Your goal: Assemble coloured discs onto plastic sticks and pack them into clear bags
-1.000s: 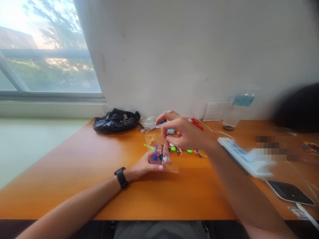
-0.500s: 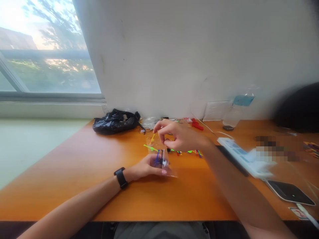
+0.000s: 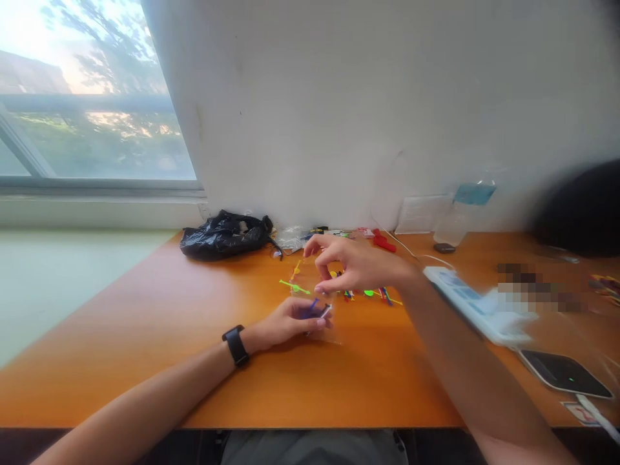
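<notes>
My left hand [image 3: 290, 320] rests on the orange table [image 3: 194, 361] with its fingers closed round a small clear plastic bag [image 3: 317, 310] that holds blue, black and white plastic pieces. Just above it my right hand [image 3: 356, 265] pinches the bag's top edge between thumb and fingertips. Behind the hands lie several small coloured plastic sticks and discs [image 3: 372, 294], green, red, blue and yellow; a green stick [image 3: 293, 285] lies to the left of them. A black watch [image 3: 236, 345] is on my left wrist.
A crumpled black plastic bag [image 3: 225, 234] lies by the wall, with clear wrappers [image 3: 290, 237] and a red piece [image 3: 383, 242] beside it. On the right lie a white power strip [image 3: 472, 303], a dark device [image 3: 564, 373] and a water bottle [image 3: 460, 213].
The bag has sunk lower and flatter in my left hand. My right hand has dropped from above the bag to its top edge and shifted slightly right.
</notes>
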Action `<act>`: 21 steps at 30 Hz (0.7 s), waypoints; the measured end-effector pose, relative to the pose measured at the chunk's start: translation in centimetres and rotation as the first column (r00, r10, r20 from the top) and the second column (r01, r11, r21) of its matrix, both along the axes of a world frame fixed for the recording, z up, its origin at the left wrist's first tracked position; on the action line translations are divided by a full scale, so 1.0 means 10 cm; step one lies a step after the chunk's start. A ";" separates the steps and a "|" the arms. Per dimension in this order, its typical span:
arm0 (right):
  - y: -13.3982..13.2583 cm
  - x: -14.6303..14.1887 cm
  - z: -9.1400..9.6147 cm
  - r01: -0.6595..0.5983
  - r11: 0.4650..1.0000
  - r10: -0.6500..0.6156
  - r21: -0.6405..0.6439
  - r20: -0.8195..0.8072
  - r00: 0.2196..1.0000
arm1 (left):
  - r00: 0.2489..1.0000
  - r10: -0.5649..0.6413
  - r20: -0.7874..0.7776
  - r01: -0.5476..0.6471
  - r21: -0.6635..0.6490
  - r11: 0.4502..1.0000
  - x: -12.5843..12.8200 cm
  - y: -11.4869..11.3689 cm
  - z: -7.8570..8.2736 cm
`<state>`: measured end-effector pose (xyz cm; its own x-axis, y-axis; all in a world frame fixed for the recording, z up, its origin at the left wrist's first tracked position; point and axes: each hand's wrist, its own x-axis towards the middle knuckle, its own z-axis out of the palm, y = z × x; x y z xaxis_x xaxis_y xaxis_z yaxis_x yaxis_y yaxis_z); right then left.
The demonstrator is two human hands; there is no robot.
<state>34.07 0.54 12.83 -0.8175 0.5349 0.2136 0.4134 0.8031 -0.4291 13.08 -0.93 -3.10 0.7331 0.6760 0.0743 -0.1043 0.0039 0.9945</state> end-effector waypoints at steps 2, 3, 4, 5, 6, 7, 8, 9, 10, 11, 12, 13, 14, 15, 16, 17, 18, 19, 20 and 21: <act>-0.01 0.01 0.02 0.014 1.000 -0.014 -0.010 -0.010 1.000 | 1.000 -0.014 -0.010 0.014 -0.006 1.000 0.00 0.00 0.01; -0.02 0.00 0.02 0.009 1.000 -0.009 -0.011 -0.012 1.000 | 1.000 -0.018 -0.007 0.018 -0.011 1.000 0.00 0.00 0.01; -0.02 0.00 0.03 0.001 1.000 -0.001 -0.009 -0.016 1.000 | 1.000 -0.021 -0.001 0.021 -0.015 1.000 0.00 0.01 0.00; -0.02 -0.01 0.02 -0.010 1.000 0.010 -0.005 -0.022 1.000 | 1.000 -0.025 0.002 0.025 -0.015 1.000 0.00 0.01 -0.01; -0.02 -0.03 0.02 -0.024 1.000 0.024 -0.002 -0.035 0.999 | 1.000 -0.029 0.003 0.029 -0.011 1.000 0.00 0.02 -0.03; -0.01 -0.04 0.01 -0.036 0.999 0.036 0.003 -0.055 0.998 | 1.000 -0.031 -0.002 0.031 -0.005 0.999 0.00 0.02 -0.04; 0.01 -0.06 0.00 -0.039 0.999 0.039 0.008 -0.085 0.996 | 0.999 -0.033 -0.012 0.033 0.006 0.999 0.00 0.03 -0.06; 0.03 -0.08 -0.02 -0.027 1.000 0.029 0.011 -0.122 0.992 | 0.999 -0.036 -0.029 0.037 0.017 0.999 0.00 0.03 -0.07; 0.07 -0.09 -0.05 -0.001 1.000 0.002 0.009 -0.160 0.987 | 0.998 -0.042 -0.054 0.044 0.029 0.999 -0.01 0.03 -0.07; 0.11 -0.10 -0.08 0.035 0.999 -0.034 0.002 -0.194 0.980 | 0.995 -0.050 -0.082 0.053 0.042 0.998 -0.01 0.02 -0.07; 0.16 -0.11 -0.13 0.074 0.997 -0.076 -0.015 -0.220 0.972 | 0.992 -0.059 -0.111 0.065 0.054 0.996 -0.02 0.02 -0.07; 0.22 -0.12 -0.18 0.109 0.993 -0.115 -0.039 -0.232 0.966 | 0.988 -0.068 -0.137 0.078 0.062 0.995 -0.02 0.02 -0.07; 0.28 -0.13 -0.25 0.125 0.990 -0.137 -0.065 -0.235 0.962 | 0.985 -0.077 -0.156 0.089 0.068 0.994 -0.03 0.01 -0.06; 0.34 -0.13 -0.32 0.132 0.987 -0.149 -0.090 -0.229 0.962 | 0.982 -0.087 -0.167 0.099 0.070 0.993 -0.03 0.01 -0.06; 0.40 -0.14 -0.40 0.133 0.984 -0.155 -0.115 -0.213 0.965 | 0.981 -0.098 -0.168 0.111 0.068 0.992 -0.04 0.01 -0.05; 0.46 -0.15 -0.48 0.128 0.981 -0.154 -0.146 -0.182 0.971 | 0.980 -0.113 -0.162 0.125 0.061 0.990 -0.04 0.00 -0.05; 0.51 -0.15 -0.56 0.124 0.976 -0.150 -0.177 -0.142 0.978 | 0.980 -0.127 -0.153 0.137 0.052 0.989 -0.04 0.00 -0.05; 0.55 -0.16 -0.63 0.118 0.970 -0.141 -0.214 -0.096 0.985 | 0.980 -0.140 -0.144 0.148 0.044 0.988 -0.04 0.00 -0.05; 0.59 -0.17 -0.70 0.110 0.963 -0.127 -0.245 -0.056 0.990 | 0.979 -0.151 -0.136 0.158 0.037 0.987 -0.04 0.00 -0.06; 0.63 -0.18 -0.76 0.101 0.957 -0.113 -0.272 -0.026 0.993 | 0.979 -0.158 -0.131 0.164 0.033 0.986 -0.04 0.00 -0.06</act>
